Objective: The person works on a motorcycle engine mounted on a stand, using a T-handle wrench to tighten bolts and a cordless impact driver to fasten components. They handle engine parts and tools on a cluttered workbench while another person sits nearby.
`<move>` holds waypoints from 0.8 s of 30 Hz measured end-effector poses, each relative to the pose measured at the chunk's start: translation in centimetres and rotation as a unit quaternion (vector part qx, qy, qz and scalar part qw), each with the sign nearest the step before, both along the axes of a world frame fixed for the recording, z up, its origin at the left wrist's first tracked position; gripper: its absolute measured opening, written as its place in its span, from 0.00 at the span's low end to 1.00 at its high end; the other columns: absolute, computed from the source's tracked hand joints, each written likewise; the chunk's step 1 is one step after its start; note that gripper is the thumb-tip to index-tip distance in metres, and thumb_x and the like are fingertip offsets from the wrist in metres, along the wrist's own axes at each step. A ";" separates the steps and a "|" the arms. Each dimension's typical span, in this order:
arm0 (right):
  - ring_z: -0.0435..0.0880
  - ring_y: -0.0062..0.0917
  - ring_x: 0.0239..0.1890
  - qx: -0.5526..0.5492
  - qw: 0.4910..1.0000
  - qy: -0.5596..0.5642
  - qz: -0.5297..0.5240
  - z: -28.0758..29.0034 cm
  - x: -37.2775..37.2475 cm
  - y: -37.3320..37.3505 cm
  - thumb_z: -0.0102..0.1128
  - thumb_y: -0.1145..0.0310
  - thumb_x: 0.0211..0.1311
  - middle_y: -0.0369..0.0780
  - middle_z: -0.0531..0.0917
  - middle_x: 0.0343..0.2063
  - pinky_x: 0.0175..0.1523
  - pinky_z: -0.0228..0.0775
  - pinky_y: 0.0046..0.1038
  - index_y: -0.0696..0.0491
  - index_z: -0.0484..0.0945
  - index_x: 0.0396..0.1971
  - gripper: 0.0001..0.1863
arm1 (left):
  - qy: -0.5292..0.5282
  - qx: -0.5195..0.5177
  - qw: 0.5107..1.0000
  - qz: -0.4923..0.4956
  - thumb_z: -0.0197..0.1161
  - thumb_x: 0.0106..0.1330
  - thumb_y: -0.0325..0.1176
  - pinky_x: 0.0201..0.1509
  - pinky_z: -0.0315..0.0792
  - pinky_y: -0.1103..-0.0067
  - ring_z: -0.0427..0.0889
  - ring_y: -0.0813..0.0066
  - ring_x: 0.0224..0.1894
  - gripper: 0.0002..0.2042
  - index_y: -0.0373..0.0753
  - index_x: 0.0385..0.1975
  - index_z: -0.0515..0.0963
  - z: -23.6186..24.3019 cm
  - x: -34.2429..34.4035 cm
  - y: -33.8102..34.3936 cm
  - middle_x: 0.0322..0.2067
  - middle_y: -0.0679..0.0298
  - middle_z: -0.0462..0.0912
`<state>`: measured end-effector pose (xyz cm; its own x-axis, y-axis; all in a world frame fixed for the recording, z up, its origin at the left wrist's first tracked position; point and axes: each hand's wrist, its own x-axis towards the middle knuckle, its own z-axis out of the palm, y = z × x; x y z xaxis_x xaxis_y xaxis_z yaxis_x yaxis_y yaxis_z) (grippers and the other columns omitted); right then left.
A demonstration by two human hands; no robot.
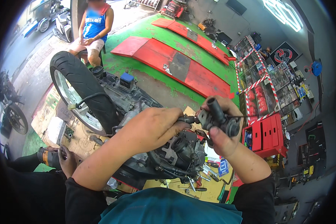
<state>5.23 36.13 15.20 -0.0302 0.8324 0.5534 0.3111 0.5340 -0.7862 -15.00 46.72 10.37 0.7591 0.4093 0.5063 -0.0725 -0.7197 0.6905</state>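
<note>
My right hand (224,141) is closed around a dark metal engine part (215,122) that looks like a throttle body, with a black tube stub pointing up. From the other side my left hand (158,125) pinches a short black hose end (188,119), which meets the part's left side. Whether the two are joined I cannot tell. Both hands are raised over a scooter engine (179,149), whose rear tyre (84,87) stands to the far left. My left forearm hides some of the engine.
Several hand tools (209,173) lie on the wooden bench (171,186) near me. At lower left, another person's hand (67,160) holds a dark cylindrical part (50,158) with an orange band. Beyond are a seated person (93,33), red ramps (175,65) and a red tool cabinet (265,136).
</note>
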 end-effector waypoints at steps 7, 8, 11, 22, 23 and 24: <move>0.80 0.30 0.42 0.014 0.988 -0.152 -0.011 1.0 1.6 -0.6 0.69 0.62 0.52 0.44 0.81 0.42 0.49 0.73 0.32 0.63 0.76 0.48 0.27 | -0.055 -0.167 0.984 0.029 0.68 0.67 0.26 0.43 0.80 0.73 0.88 0.64 0.39 0.14 0.31 0.51 0.80 0.6 0.7 -1.2 0.35 0.54 0.86; 0.81 0.33 0.43 0.070 0.970 -0.231 0.020 0.9 2.5 -0.1 0.71 0.58 0.52 0.45 0.81 0.43 0.51 0.74 0.33 0.63 0.76 0.48 0.28 | -0.056 -0.245 0.968 0.010 0.68 0.65 0.23 0.45 0.80 0.76 0.89 0.70 0.41 0.15 0.30 0.51 0.81 0.8 0.6 -1.3 0.37 0.56 0.87; 0.80 0.36 0.36 0.207 0.934 -0.282 0.073 0.7 2.2 1.1 0.70 0.64 0.45 0.45 0.80 0.40 0.41 0.73 0.36 0.59 0.80 0.44 0.24 | -0.077 -0.428 0.899 -0.049 0.70 0.62 0.17 0.49 0.81 0.80 0.86 0.77 0.44 0.13 0.27 0.46 0.83 1.1 0.4 -1.3 0.40 0.59 0.88; 0.74 0.31 0.34 0.441 0.818 -0.368 -0.011 -1.5 0.2 -1.4 0.73 0.74 0.49 0.38 0.73 0.36 0.35 0.68 0.37 0.47 0.81 0.39 0.16 | -0.035 -0.332 0.940 -0.065 0.72 0.57 0.17 0.48 0.81 0.81 0.86 0.78 0.40 0.12 0.27 0.42 0.85 3.0 -1.0 -2.6 0.38 0.58 0.89; 0.74 0.31 0.33 0.451 0.814 -0.365 -0.024 -2.0 -0.1 -1.7 0.73 0.74 0.49 0.37 0.73 0.36 0.35 0.68 0.37 0.47 0.80 0.38 0.15 | -0.038 -0.326 0.942 -0.068 0.73 0.56 0.17 0.47 0.81 0.81 0.86 0.78 0.40 0.13 0.27 0.42 0.85 3.0 -1.1 -2.8 0.38 0.58 0.89; 0.75 0.30 0.33 0.458 0.810 -0.365 -0.036 -2.0 -0.4 -2.1 0.73 0.74 0.49 0.36 0.74 0.35 0.36 0.68 0.37 0.47 0.80 0.37 0.15 | -0.034 -0.314 0.947 -0.063 0.72 0.57 0.17 0.48 0.81 0.81 0.86 0.78 0.41 0.13 0.27 0.42 0.84 3.1 -1.1 -3.0 0.38 0.58 0.89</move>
<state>4.82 34.06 13.17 -0.5966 0.0968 0.7967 0.5708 0.7490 0.3365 -16.10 43.67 13.44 0.7966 0.5536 0.2429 -0.1901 -0.1522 0.9699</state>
